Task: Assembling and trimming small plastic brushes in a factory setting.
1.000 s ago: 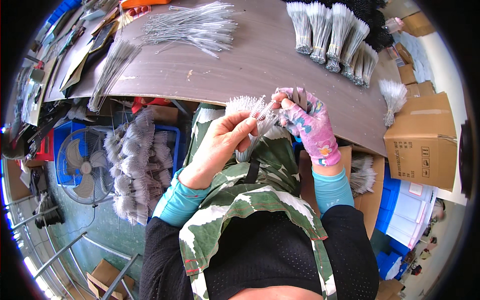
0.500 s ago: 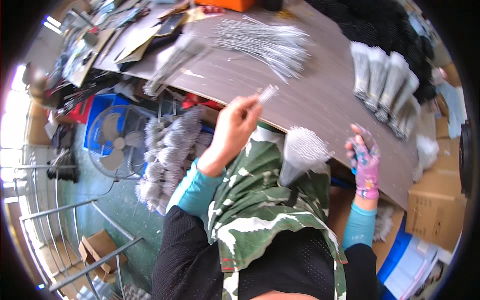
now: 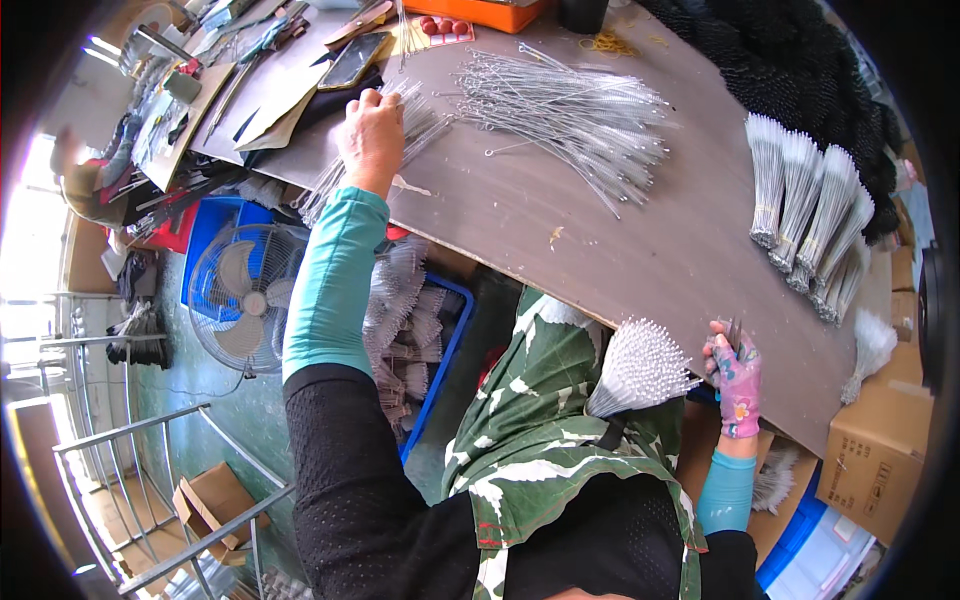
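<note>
My left hand (image 3: 372, 140) reaches to the table's left side, its fingers curled closed on thin wire brushes (image 3: 425, 130) with pale bristles. The back of the hand hides the fingertips. My right hand (image 3: 738, 385), in a pink flowered fingerless glove, is closed around a small grey metal tool (image 3: 736, 335); its pointed end shows, but its kind is unclear. A thick bundle of white-tipped wire brushes (image 3: 640, 370) stands in my lap against the camouflage apron (image 3: 540, 400). Beyond the left hand, a loose pile of looped wire brushes (image 3: 570, 115) lies on the table.
Tied brush bundles (image 3: 810, 205) line the table's right side, near a black bristly heap (image 3: 790, 80). A phone (image 3: 352, 62) and an orange container (image 3: 480, 14) lie at the back. A fan (image 3: 245, 295), a blue crate (image 3: 440, 370) and cardboard boxes (image 3: 880, 450) surround the table.
My left hand has moved away from my lap, forward and left, to the wire brushes on the table. The right hand stays near the table edge, its metal tool now showing more plainly.
</note>
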The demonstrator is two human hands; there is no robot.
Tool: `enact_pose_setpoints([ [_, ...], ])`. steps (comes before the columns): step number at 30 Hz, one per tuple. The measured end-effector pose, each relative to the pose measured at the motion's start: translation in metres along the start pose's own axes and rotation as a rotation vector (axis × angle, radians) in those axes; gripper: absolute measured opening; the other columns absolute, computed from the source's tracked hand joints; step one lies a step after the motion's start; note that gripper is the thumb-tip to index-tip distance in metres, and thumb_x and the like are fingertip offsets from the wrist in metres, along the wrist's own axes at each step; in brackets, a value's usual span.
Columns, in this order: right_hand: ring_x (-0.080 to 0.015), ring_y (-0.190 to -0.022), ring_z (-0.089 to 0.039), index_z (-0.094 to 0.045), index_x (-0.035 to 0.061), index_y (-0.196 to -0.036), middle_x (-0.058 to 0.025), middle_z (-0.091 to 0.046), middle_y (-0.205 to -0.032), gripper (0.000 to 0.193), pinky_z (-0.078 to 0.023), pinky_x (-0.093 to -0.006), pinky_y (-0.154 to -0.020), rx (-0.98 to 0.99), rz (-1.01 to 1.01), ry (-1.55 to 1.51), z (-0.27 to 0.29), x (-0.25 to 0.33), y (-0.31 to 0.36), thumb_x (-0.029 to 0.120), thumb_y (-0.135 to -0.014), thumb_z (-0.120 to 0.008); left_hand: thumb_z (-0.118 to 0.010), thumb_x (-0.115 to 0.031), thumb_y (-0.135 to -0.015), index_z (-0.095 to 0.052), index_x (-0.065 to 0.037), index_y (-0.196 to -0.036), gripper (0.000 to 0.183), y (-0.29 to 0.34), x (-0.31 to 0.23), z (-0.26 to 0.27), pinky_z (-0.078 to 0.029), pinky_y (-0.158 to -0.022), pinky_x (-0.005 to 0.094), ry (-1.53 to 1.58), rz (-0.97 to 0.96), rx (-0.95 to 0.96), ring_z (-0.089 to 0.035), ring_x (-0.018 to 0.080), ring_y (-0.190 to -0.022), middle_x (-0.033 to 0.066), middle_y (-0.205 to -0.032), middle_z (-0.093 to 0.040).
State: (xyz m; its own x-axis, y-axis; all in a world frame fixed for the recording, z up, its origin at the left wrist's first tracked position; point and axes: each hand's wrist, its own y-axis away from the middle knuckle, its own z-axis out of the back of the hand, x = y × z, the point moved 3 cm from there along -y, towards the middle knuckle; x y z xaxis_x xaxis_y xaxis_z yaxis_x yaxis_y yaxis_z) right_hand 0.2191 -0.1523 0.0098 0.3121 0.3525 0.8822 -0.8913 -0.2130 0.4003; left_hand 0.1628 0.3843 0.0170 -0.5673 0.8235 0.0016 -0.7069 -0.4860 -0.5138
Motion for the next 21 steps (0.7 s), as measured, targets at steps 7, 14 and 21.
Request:
enact_pose_setpoints([
  [7,-0.0023,-0.056,-0.048,-0.062,0.0065,-0.108,0.001,-0.06,-0.074,0.022,-0.035,-0.0151,-0.048,-0.029,-0.025,0.016,0.012,-0.007,0.008,0.018,-0.089,-0.06,-0.062,-0.034,-0.082,-0.057,-0.021,-0.117,0.038,0.008,-0.015,-0.016,-0.05,-0.079,0.0399,-0.059,0.041,-0.016,-0.053,0.0284,-0.102,0.0057,-0.108,-0.056],
  [14,-0.003,-0.065,-0.054,-0.062,0.0102,-0.114,0.0033,-0.06,-0.079,0.024,-0.039,-0.0156,-0.054,0.046,0.079,-0.065,0.0,0.012,0.009,0.019,-0.092,-0.057,-0.061,-0.052,-0.08,-0.047,-0.016,-0.13,0.063,0.017,-0.014,0.024,-0.042,-0.092,0.0421,-0.101,-0.019,-0.13,-0.053,0.0296,-0.106,0.0113,-0.117,-0.056],
  [21,-0.0054,-0.068,-0.054,-0.065,0.004,-0.099,0.0008,-0.06,-0.078,0.015,-0.043,-0.0191,-0.059,0.074,0.103,-0.106,0.007,0.002,0.026,0.014,-0.091,-0.058,-0.071,-0.008,-0.076,-0.055,-0.006,-0.118,0.044,0.146,-0.113,0.074,-0.045,-0.076,0.0312,0.872,-0.115,0.003,-0.056,0.0176,-0.087,0.0082,-0.102,-0.059],
])
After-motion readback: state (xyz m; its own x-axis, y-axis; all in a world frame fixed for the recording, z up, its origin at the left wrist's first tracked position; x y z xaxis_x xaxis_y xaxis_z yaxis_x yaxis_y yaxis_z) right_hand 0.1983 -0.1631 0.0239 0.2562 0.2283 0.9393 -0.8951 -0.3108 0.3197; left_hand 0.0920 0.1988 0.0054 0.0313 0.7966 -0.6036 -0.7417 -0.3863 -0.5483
